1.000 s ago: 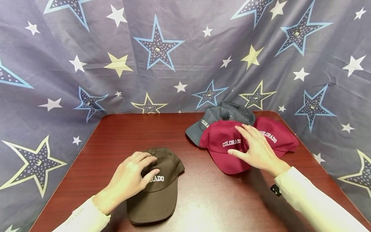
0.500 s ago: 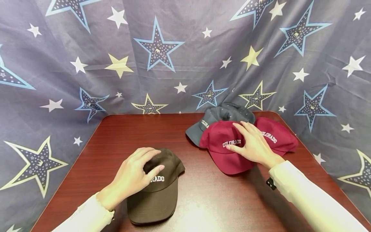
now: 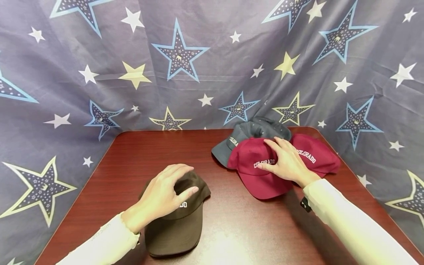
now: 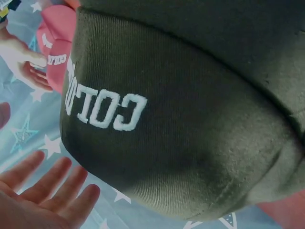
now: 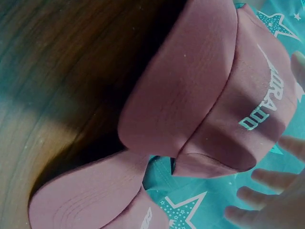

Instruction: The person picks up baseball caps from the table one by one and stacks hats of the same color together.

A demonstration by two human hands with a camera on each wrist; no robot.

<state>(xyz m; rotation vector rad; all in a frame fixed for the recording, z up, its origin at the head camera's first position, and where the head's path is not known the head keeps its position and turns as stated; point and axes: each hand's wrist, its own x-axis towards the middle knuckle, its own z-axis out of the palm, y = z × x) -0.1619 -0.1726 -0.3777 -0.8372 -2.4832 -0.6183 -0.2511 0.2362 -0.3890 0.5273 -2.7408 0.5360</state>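
A dark olive-brown baseball cap (image 3: 175, 233) with white lettering rests on the table at front left. My left hand (image 3: 162, 193) hovers over its crown, fingers spread and relaxed; in the left wrist view the fingertips (image 4: 71, 191) are apart from the cloth. On the right, a crimson COLORADO cap (image 3: 253, 162) leans against a blue-grey cap (image 3: 225, 149) behind it. Over that crimson cap's crown is my right hand (image 3: 286, 160), thumb and fingers parted, holding nothing. In the right wrist view, its fingers (image 5: 274, 179) lie beside the crown.
A second crimson cap (image 3: 311, 154) sits at the right edge of the reddish-brown wooden table (image 3: 159, 151). Behind the table hangs a grey curtain (image 3: 205, 29) patterned with stars. The blue-grey and crimson caps overlap in a cluster at back right.
My left hand has moved right and slightly away from me, covering more of the brown cap's lettering. My right hand has shifted slightly left over the crimson cap. The caps have stayed put.
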